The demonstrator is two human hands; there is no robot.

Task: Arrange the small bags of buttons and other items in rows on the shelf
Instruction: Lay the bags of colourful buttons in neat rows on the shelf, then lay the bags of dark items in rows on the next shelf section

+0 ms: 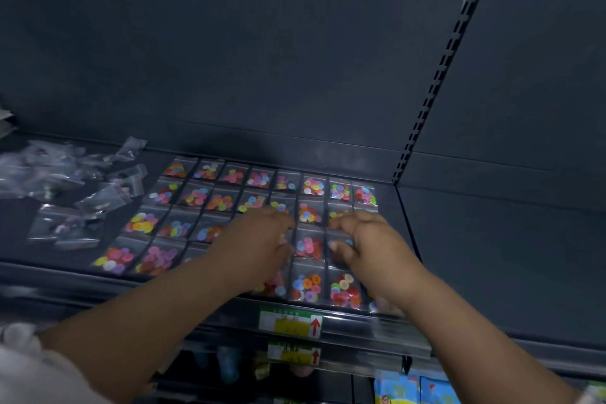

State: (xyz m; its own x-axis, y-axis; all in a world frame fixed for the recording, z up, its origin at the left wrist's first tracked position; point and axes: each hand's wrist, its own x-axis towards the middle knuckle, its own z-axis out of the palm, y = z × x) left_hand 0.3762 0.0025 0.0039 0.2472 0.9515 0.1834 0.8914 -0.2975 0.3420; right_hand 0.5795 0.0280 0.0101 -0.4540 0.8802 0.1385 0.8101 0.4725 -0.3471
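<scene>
Several small clear bags of coloured buttons (259,179) lie in neat rows on the dark shelf (459,239). My left hand (259,239) rests over the middle of the grid with fingers curled down onto the bags; what it touches is hidden beneath it. My right hand (364,239) lies just to its right over the grid's right columns, fingers bent with the tips on a bag. One column of bags (308,246) shows between the two hands. A loose heap of clear bags (65,187) with other small items sits on the shelf's left part.
The shelf's back panel (262,59) rises behind the rows, with a slotted upright (439,75) at the right. Price labels with red arrows (290,325) sit on the front edge. Packaged goods (413,390) show on a lower shelf.
</scene>
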